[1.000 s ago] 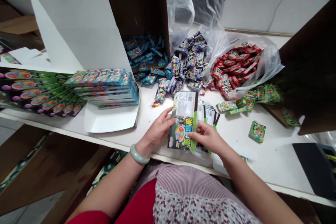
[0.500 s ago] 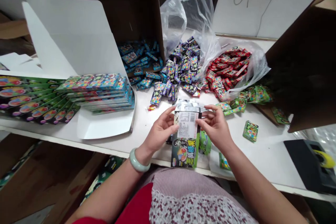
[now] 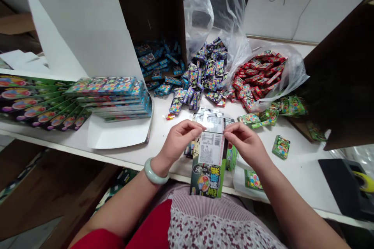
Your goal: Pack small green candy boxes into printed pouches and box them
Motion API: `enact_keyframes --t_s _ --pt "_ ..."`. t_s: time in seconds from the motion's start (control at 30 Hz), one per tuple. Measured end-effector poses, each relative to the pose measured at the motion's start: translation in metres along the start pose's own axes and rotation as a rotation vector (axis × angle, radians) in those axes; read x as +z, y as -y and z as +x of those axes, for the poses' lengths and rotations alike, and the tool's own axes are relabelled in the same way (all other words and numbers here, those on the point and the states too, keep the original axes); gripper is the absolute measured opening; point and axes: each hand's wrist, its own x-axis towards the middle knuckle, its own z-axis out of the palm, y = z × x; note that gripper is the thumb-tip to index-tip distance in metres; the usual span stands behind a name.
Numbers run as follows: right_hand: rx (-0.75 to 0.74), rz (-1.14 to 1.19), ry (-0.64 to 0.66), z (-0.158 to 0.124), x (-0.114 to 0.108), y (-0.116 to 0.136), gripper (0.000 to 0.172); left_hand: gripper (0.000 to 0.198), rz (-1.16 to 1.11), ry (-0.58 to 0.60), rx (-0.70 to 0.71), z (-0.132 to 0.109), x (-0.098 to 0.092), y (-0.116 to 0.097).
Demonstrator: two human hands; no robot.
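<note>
One candy packet (image 3: 208,165) is gripped between the left hand (image 3: 181,142) and right hand (image 3: 245,143).

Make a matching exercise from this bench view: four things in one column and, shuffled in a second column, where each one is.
Things:
1. Red packets
2. Blue packets
3. Pale green bangle
4. Flat packet with a barcode label

Places:
A. Around the left wrist
B. Held by the left hand and right hand
C. In the cardboard box
D. In the plastic bag

Pairs: 1-D, 2-C, 3-A, 4-B.
</note>
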Motion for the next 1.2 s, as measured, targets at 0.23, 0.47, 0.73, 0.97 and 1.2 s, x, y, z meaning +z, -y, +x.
enact_keyframes --t_s 0.23,0.47,0.73,0.97,1.2 --pt "-0.157 -0.250 0.060 -0.002 0.003 0.014 0.008 0.016 -0.060 0.028 -0.043 -0.004 -0.007 -0.011" --pt "-0.054 -0.202 0.072 0.006 0.010 0.024 0.013 0.009 -0.034 -0.028 -0.028 0.002 0.001 -0.020" --pt "-0.016 -0.227 0.212 0.013 0.007 0.035 0.015 0.010 0.035 0.075 0.036 0.002 -0.006 -0.023" --pt "-0.351 -0.443 0.157 -0.008 0.007 0.023 0.005 0.006 0.121 0.206 0.207 -0.012 -0.020 -0.012" --pt "-0.420 -0.442 0.012 -0.014 0.013 0.006 0.007 0.011 0.135 0.089 0.149 -0.014 -0.007 -0.006"
